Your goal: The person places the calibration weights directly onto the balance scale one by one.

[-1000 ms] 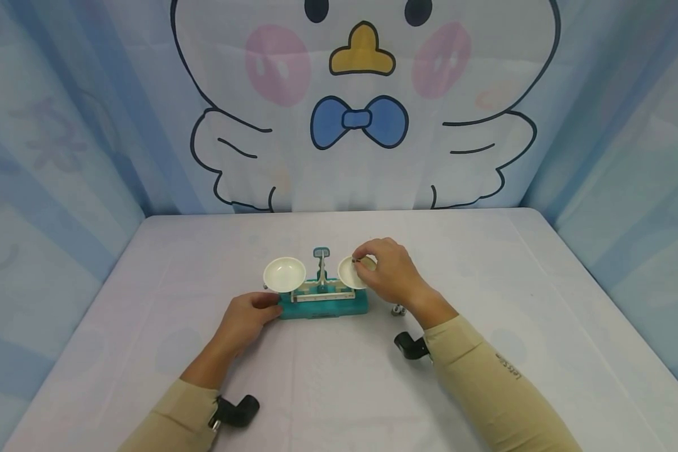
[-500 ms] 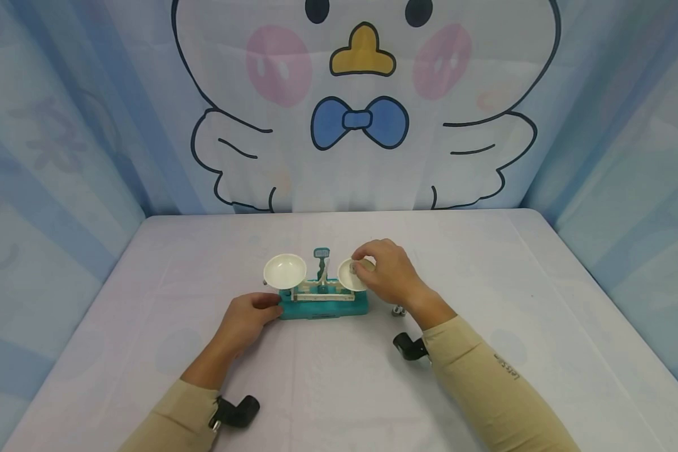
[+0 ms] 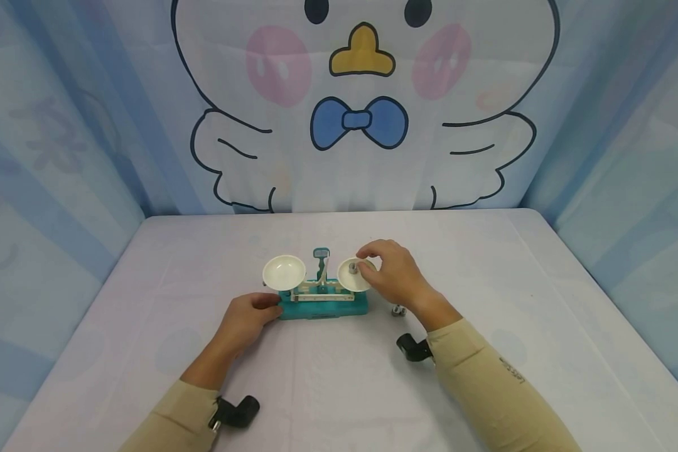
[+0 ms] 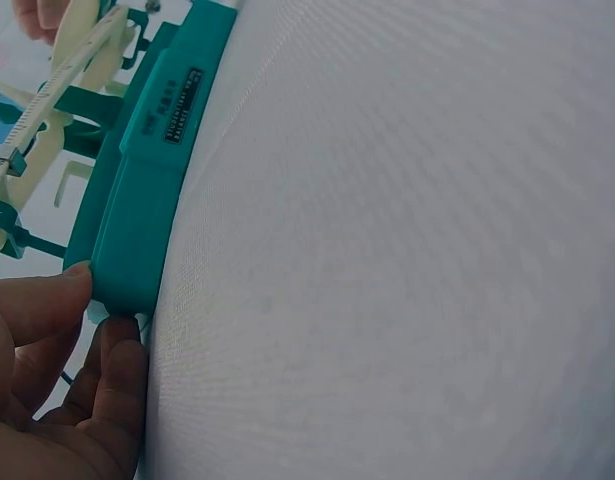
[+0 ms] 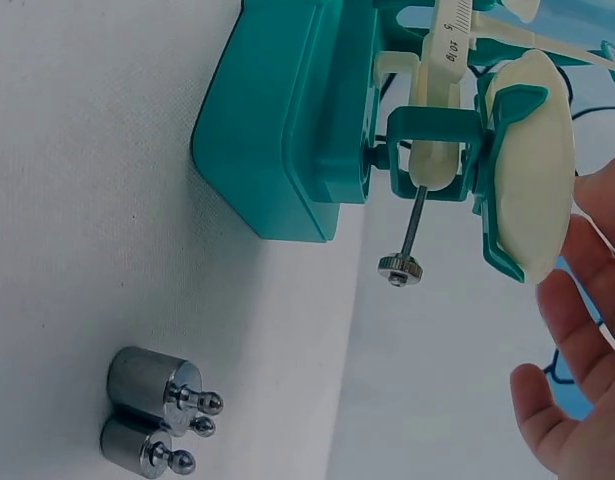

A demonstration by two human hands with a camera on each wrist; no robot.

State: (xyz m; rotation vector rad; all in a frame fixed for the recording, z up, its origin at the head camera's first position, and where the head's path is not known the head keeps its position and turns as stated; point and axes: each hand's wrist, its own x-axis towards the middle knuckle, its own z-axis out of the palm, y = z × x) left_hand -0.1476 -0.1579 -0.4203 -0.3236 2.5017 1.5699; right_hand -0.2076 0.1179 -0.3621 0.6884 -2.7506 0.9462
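Note:
A teal balance scale (image 3: 324,308) with two cream pans stands on the table. At its left end my left hand (image 3: 250,319) pinches the base, thumb (image 4: 47,300) on top and fingers against the end. One small metal weight (image 3: 353,268) stands in the right pan (image 3: 347,283). My right hand (image 3: 397,274) is just beside that weight, thumb and index finger spread and holding nothing. In the right wrist view, its fingers (image 5: 577,320) are by the pan's edge, and the pan hides the weight. Nothing lies in the left pan (image 3: 284,272).
Several knobbed metal weights (image 5: 152,385) stand close together on the table (image 3: 339,389), to the right of the scale and below my right wrist. An adjusting screw (image 5: 400,268) sticks out from the beam's right end. A curtain with a cartoon bird (image 3: 359,176) hangs behind the table.
The right hand has let go of the metal weight, which now stands in the right pan, and has drawn slightly right. The left pan has shifted slightly. The left hand has stayed put.

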